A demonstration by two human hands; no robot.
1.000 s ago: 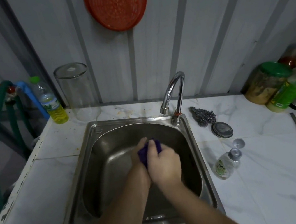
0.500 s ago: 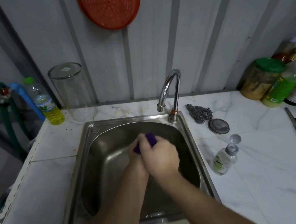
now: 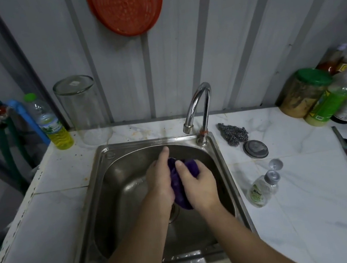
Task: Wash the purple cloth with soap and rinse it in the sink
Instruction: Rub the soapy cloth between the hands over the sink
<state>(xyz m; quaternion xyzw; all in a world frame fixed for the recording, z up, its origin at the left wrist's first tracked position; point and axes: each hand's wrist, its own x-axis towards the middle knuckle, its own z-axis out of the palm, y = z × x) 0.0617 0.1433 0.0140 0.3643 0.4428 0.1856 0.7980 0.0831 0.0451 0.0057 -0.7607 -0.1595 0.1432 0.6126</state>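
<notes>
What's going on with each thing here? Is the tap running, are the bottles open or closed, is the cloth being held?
Purple cloth: bunched, held between both hands over the sink.
Left hand: gripping the cloth.
Right hand: gripping the cloth.
Faucet: no water visibly running.
Sink: wet, not filled.
Soap bottle: lying on its side, flip cap open.
Yellow-liquid bottle: upright, capped.
Glass jar: standing upside down.

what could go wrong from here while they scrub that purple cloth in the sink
1. The small soap bottle lies on its side by the sink rim with its cap flipped open; the right hand or its forearm could nudge it and spill soap.
2. The drain sits uncovered right under the purple cloth; a dropped corner might block it.
3. No water shows at the tap, so soap may stay in the cloth unless it gets rinsed.
</notes>
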